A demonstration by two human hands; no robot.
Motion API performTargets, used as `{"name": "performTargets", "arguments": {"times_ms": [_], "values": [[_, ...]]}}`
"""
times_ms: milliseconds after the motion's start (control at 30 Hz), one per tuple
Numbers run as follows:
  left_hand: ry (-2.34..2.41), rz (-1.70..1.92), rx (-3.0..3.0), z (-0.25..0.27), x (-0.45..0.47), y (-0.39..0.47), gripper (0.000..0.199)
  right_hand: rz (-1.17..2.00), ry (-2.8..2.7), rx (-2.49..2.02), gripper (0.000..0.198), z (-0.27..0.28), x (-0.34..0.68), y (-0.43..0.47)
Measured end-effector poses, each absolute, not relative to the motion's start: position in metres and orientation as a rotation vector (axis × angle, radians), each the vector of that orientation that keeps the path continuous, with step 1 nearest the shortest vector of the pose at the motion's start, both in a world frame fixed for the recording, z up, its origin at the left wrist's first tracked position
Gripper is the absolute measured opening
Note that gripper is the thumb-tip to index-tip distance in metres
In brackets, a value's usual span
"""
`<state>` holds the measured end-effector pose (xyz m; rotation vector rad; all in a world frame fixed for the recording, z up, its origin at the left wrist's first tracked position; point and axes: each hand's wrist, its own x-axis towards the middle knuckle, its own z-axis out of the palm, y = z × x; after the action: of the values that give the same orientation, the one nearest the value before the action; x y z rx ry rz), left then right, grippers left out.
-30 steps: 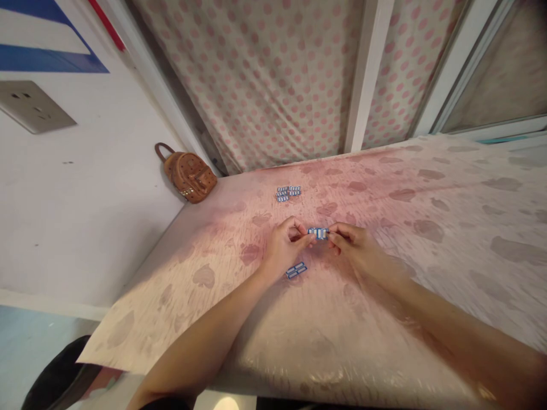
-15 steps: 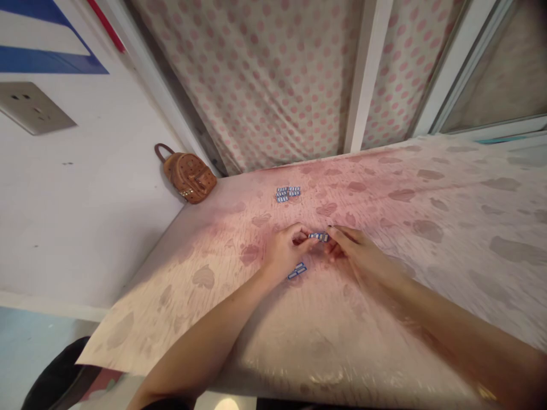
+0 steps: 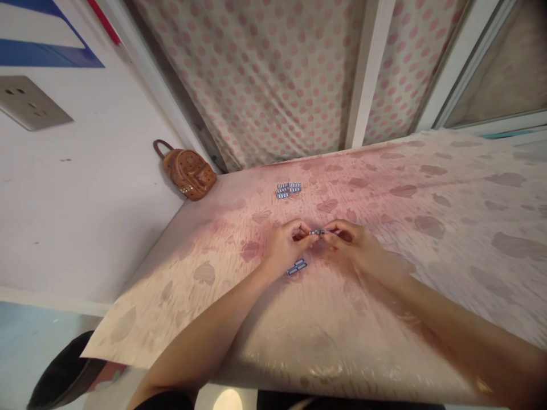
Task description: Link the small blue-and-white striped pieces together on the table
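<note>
Between my hands, a little above the table, is a small blue-and-white strip (image 3: 317,232) that looks like joined rectangular pieces; its exact kind is too small to tell. My left hand (image 3: 287,244) pinches its left end between thumb and fingers. At the other end, the fingers of my right hand (image 3: 356,242) close on it and hide part of it. Just below my left hand lie a few blue-edged rectangular pieces (image 3: 297,267) on the table. Farther back rests a group of several similar blue-and-white pieces (image 3: 288,190).
A patterned plastic cover spreads over the table (image 3: 205,319). A small brown backpack-shaped bag (image 3: 190,173) leans by the wall at the back left. Behind the table hangs a pink-dotted curtain (image 3: 277,85). A wall socket (image 3: 34,102) is at the far left.
My right fingers have shifted on the strip, covering more of its right end, and the strip now looks more edge-on. The pieces on the table stay where they were.
</note>
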<state>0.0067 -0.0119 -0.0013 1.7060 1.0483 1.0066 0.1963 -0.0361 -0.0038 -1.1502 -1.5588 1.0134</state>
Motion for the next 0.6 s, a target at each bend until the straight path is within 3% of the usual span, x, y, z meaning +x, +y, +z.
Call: {"name": "performTargets", "arguments": {"times_ms": [100, 300, 600], "values": [[1.036, 0.995, 1.681, 0.0022, 0.0058, -0.0118, 0.032, 0.974, -1.595, -1.139, 0.016, -0.0008, 0.1975, -0.0378], [0.979, 1.019, 1.653, 0.0052, 0.0045, -0.0100, 0.022, 0.997, -1.525, -1.131, 0.021, 0.0007, 0.1995, -0.0339], [0.985, 1.050, 1.526, -0.0004, 0.0055, -0.0085, 0.025, 0.990, -1.577, -1.124, 0.022, -0.0082, 0.1979, -0.0326]]}}
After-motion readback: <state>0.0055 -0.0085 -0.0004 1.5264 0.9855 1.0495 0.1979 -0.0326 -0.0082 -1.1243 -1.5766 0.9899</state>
